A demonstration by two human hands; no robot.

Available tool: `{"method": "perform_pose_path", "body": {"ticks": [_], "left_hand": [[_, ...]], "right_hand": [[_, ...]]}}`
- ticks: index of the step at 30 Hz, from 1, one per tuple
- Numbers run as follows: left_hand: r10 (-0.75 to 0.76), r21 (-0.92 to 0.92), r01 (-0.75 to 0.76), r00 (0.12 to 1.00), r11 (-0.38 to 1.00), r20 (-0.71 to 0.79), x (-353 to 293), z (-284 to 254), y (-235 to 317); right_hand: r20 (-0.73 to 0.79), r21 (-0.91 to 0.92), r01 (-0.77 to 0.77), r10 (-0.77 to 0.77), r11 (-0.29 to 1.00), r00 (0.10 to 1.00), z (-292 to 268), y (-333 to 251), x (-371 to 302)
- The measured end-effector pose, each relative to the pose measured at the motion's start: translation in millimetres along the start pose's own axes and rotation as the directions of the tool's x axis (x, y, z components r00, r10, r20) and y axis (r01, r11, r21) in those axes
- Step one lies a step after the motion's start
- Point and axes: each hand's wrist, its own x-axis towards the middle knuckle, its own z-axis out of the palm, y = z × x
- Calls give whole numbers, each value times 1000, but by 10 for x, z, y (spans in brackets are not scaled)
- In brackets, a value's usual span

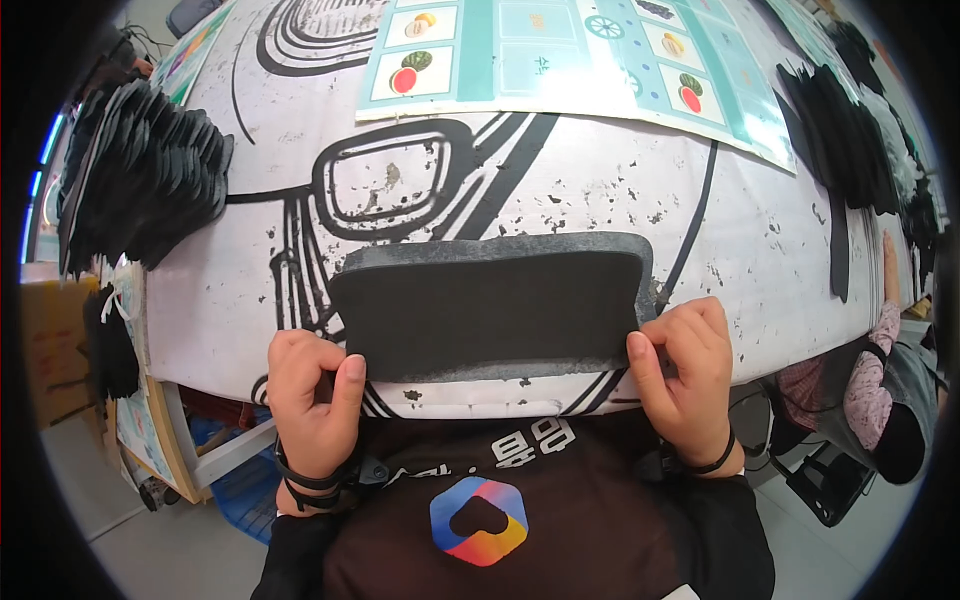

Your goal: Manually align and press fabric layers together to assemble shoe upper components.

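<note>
A flat, roughly rectangular black fabric piece (490,312) with grey edging along its top, right side and bottom lies at the near side of the table. I cannot tell whether it rests fully on the surface. My left hand (316,385) pinches its lower left corner between thumb and bent fingers. At the lower right edge, my right hand (684,375) holds the same piece with thumb and curled fingers. The sheet looks stretched out nearly flat between both hands.
A white tablecloth (240,330) with black line drawings covers the table. A thick stack of dark pieces (145,170) stands at left; more black pieces (835,130) lie at right. Beyond is a fruit-picture sheet (520,105). Another person (865,395) sits at right.
</note>
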Motion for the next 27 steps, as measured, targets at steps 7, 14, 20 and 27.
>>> {"method": "perform_pose_path", "body": {"ticks": [7,14,20,27], "left_hand": [[16,66,-16,1000,998,4,32,42,39],[0,106,-2,1000,994,21,57,65,69],[15,136,-17,1000,991,20,90,71,67],[32,126,-33,999,992,10,128,76,106]], "right_hand": [[2,-15,-68,68,998,998,-13,-3,10],[-6,-44,-69,69,997,998,9,9,5],[-15,-49,-87,87,995,996,28,-14,14],[-3,-56,-99,99,994,995,7,-26,1]]}}
